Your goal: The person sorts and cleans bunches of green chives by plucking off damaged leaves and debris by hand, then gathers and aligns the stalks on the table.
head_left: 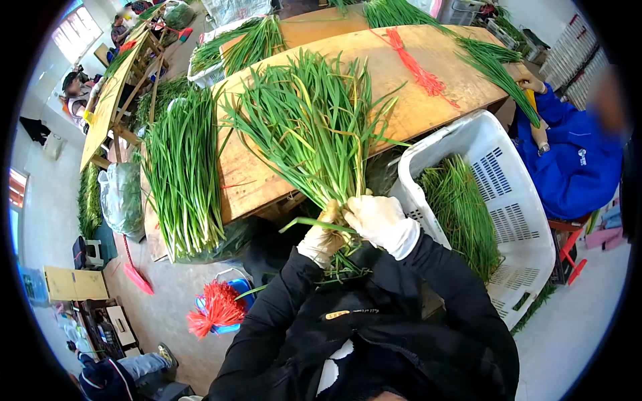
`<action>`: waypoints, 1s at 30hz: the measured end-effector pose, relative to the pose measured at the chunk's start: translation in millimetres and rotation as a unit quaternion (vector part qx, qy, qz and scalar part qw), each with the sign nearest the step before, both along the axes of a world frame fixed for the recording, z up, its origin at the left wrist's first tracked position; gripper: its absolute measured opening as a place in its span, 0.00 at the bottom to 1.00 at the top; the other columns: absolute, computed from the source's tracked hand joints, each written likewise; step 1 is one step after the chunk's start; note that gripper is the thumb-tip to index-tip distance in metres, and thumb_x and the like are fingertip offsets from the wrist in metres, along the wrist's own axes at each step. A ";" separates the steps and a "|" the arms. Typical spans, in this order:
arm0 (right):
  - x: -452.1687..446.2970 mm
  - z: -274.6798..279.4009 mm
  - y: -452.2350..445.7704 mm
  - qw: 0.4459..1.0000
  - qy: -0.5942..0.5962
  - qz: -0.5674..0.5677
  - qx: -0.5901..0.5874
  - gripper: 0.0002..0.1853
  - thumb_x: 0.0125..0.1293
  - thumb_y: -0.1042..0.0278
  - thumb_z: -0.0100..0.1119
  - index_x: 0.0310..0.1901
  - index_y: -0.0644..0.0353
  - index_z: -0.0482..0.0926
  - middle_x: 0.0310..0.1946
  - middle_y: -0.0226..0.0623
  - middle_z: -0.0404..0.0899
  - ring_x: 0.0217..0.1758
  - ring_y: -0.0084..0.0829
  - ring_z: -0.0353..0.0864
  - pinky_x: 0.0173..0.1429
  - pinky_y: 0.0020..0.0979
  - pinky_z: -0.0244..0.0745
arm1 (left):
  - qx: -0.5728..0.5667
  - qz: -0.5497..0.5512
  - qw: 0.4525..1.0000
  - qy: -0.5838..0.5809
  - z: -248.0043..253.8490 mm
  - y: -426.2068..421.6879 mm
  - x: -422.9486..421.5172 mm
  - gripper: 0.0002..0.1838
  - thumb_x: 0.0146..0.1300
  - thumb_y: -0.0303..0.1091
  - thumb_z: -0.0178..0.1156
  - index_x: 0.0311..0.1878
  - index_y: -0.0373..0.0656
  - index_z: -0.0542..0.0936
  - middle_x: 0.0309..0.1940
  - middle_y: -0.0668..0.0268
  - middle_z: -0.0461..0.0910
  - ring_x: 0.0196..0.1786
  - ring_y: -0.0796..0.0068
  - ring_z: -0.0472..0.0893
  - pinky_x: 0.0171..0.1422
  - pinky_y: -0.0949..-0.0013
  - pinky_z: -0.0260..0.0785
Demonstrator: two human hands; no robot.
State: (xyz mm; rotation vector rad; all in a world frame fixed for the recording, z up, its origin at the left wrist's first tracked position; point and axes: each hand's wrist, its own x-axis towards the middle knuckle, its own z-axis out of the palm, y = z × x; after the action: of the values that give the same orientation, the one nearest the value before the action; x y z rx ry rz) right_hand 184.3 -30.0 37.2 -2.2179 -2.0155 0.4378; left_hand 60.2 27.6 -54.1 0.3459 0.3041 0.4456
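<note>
Both hands wear pale gloves and meet at the lower stalk ends of a large bunch of green leafy stalks [314,120], which fans out over the wooden table [267,177]. My left hand [323,237] is wrapped round the base of the bunch. Beside it on the right, my right hand [381,220] is closed with its fingertips at the stalk bases; what it pinches is too small to make out. Some yellowed leaves show in the bunch, and loose leaves hang below the hands. Another bunch of green stalks [187,174] lies on the table to the left.
A white crate [515,194] with greens stands at the right, near a co-worker in a blue jacket [568,154]. Red strings [418,67] lie on the table. More red strings [219,309] rest on a blue container at the lower left. Other people sit farther back.
</note>
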 end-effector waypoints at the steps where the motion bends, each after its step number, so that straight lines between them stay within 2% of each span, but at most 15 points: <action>1: 6.9 -4.2 -1.7 0.997 0.055 0.035 0.038 0.15 0.62 0.52 0.46 0.31 0.56 0.73 0.24 0.41 0.76 0.27 0.41 0.78 0.31 0.38 0.73 | 0.026 0.012 0.999 0.024 -6.0 0.1 3.3 0.27 0.61 0.51 0.53 0.54 0.38 0.69 0.47 0.61 0.75 0.49 0.66 0.76 0.55 0.62 0.69; 3: 35.4 -1.1 -2.0 0.958 0.268 0.100 0.014 0.19 0.63 0.46 0.45 0.35 0.55 0.75 0.34 0.42 0.77 0.33 0.38 0.77 0.34 0.38 0.73 | 0.040 0.001 0.999 0.015 0.3 1.4 1.1 0.20 0.59 0.40 0.58 0.50 0.39 0.72 0.42 0.63 0.76 0.41 0.73 0.76 0.46 0.67 0.72; 5: 57.0 -25.0 -6.4 0.829 0.532 -0.160 0.058 0.24 0.63 0.42 0.45 0.34 0.58 0.75 0.26 0.38 0.77 0.27 0.32 0.77 0.32 0.31 0.72 | 0.008 -0.024 1.000 0.010 14.8 4.4 5.0 0.17 0.55 0.34 0.60 0.48 0.40 0.72 0.38 0.64 0.77 0.36 0.78 0.76 0.39 0.72 0.73; 6: 70.3 -32.0 -1.6 0.888 0.384 -0.217 0.129 0.24 0.63 0.42 0.45 0.34 0.59 0.76 0.23 0.35 0.77 0.26 0.29 0.77 0.31 0.28 0.71 | -0.002 0.023 0.999 0.044 34.3 0.2 10.0 0.15 0.57 0.35 0.59 0.45 0.36 0.73 0.30 0.65 0.77 0.27 0.80 0.77 0.27 0.78 0.71; 8: 87.3 -42.4 0.3 0.934 0.177 -0.210 0.231 0.25 0.64 0.43 0.46 0.32 0.61 0.75 0.18 0.33 0.76 0.23 0.23 0.76 0.29 0.23 0.70 | 0.069 -0.045 0.990 0.112 52.1 2.0 2.2 0.17 0.58 0.34 0.59 0.47 0.34 0.74 0.24 0.67 0.76 0.23 0.81 0.74 0.24 0.80 0.68; 10: 85.8 -32.3 1.9 0.831 0.403 -0.214 0.320 0.20 0.64 0.50 0.50 0.32 0.63 0.74 0.19 0.36 0.75 0.21 0.25 0.75 0.28 0.24 0.68 | 0.134 -0.054 0.984 0.106 49.2 -4.1 2.2 0.16 0.58 0.34 0.57 0.47 0.34 0.76 0.21 0.72 0.74 0.20 0.84 0.72 0.21 0.80 0.64; 12: 93.9 -24.9 6.5 0.862 0.354 -0.232 0.281 0.16 0.64 0.55 0.51 0.33 0.63 0.75 0.20 0.36 0.75 0.21 0.24 0.75 0.28 0.24 0.69 | 0.168 -0.014 0.972 0.161 25.3 -8.6 7.2 0.14 0.58 0.33 0.58 0.44 0.34 0.77 0.21 0.72 0.73 0.19 0.85 0.70 0.21 0.81 0.63; 13: 93.8 -20.2 11.2 0.856 0.392 -0.255 0.221 0.15 0.63 0.58 0.51 0.33 0.63 0.75 0.21 0.36 0.76 0.22 0.24 0.76 0.28 0.24 0.69 | 0.051 -0.048 0.986 0.149 5.4 -4.5 6.6 0.12 0.57 0.31 0.58 0.42 0.34 0.77 0.22 0.70 0.75 0.21 0.85 0.71 0.22 0.82 0.63; 18: 101.6 6.6 73.6 0.883 0.245 -0.124 0.382 0.13 0.63 0.60 0.52 0.41 0.61 0.75 0.38 0.41 0.79 0.39 0.31 0.79 0.44 0.30 0.72 | 0.087 -0.039 0.986 0.133 -3.6 -4.8 6.6 0.16 0.57 0.30 0.57 0.47 0.30 0.73 0.21 0.69 0.72 0.22 0.79 0.71 0.29 0.73 0.68; 20: 98.9 11.1 115.7 0.867 0.350 -0.084 0.344 0.20 0.63 0.55 0.51 0.53 0.57 0.71 0.50 0.44 0.73 0.54 0.34 0.72 0.58 0.32 0.66 | 0.102 -0.029 0.985 0.137 -22.3 -5.3 3.9 0.14 0.57 0.26 0.56 0.46 0.29 0.73 0.26 0.66 0.76 0.25 0.78 0.74 0.34 0.73 0.70; 22: 92.4 20.9 143.6 0.909 0.305 -0.101 0.264 0.34 0.61 0.41 0.47 0.64 0.51 0.58 0.60 0.47 0.63 0.65 0.40 0.59 0.67 0.37 0.54 | 0.143 -0.029 0.980 0.135 -8.6 -3.2 0.0 0.14 0.55 0.21 0.55 0.46 0.31 0.74 0.41 0.59 0.79 0.35 0.77 0.77 0.41 0.75 0.71; 25: 99.1 -23.6 180.9 0.987 0.138 0.019 0.083 0.50 0.52 0.20 0.20 0.68 0.50 0.46 0.66 0.45 0.52 0.71 0.47 0.43 0.71 0.47 0.38 | 0.170 -0.041 0.973 0.148 -13.0 3.2 -1.7 0.16 0.53 0.19 0.56 0.48 0.34 0.73 0.40 0.60 0.79 0.36 0.76 0.78 0.41 0.75 0.71; 26: 94.8 -22.1 169.4 0.992 0.106 0.048 0.055 0.42 0.58 0.26 0.25 0.68 0.49 0.49 0.68 0.34 0.50 0.71 0.47 0.44 0.71 0.45 0.37 | 0.198 -0.009 0.970 0.139 -12.5 1.2 1.3 0.16 0.53 0.21 0.57 0.47 0.35 0.74 0.39 0.61 0.79 0.34 0.77 0.77 0.39 0.77 0.70; 29: 66.4 6.5 112.1 0.987 0.066 0.124 0.074 0.44 0.58 0.26 0.23 0.63 0.55 0.59 0.53 0.50 0.69 0.60 0.48 0.63 0.67 0.51 0.45 | 0.121 -0.080 0.982 0.120 -14.2 2.3 -4.2 0.17 0.52 0.27 0.60 0.47 0.37 0.73 0.35 0.64 0.79 0.32 0.80 0.76 0.36 0.80 0.68; 30: 55.7 16.5 87.7 0.990 0.015 0.130 0.055 0.38 0.60 0.31 0.30 0.62 0.54 0.61 0.52 0.51 0.68 0.59 0.47 0.63 0.65 0.52 0.47 | 0.117 -0.079 0.983 0.118 -14.7 3.0 -0.9 0.17 0.52 0.27 0.60 0.47 0.37 0.73 0.35 0.64 0.79 0.32 0.80 0.76 0.36 0.80 0.68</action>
State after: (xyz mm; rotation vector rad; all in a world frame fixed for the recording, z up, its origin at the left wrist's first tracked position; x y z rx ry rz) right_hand 240.0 57.7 53.7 -1.8825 -2.2629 0.3722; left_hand 59.3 30.6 -68.8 0.6517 0.4533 0.2832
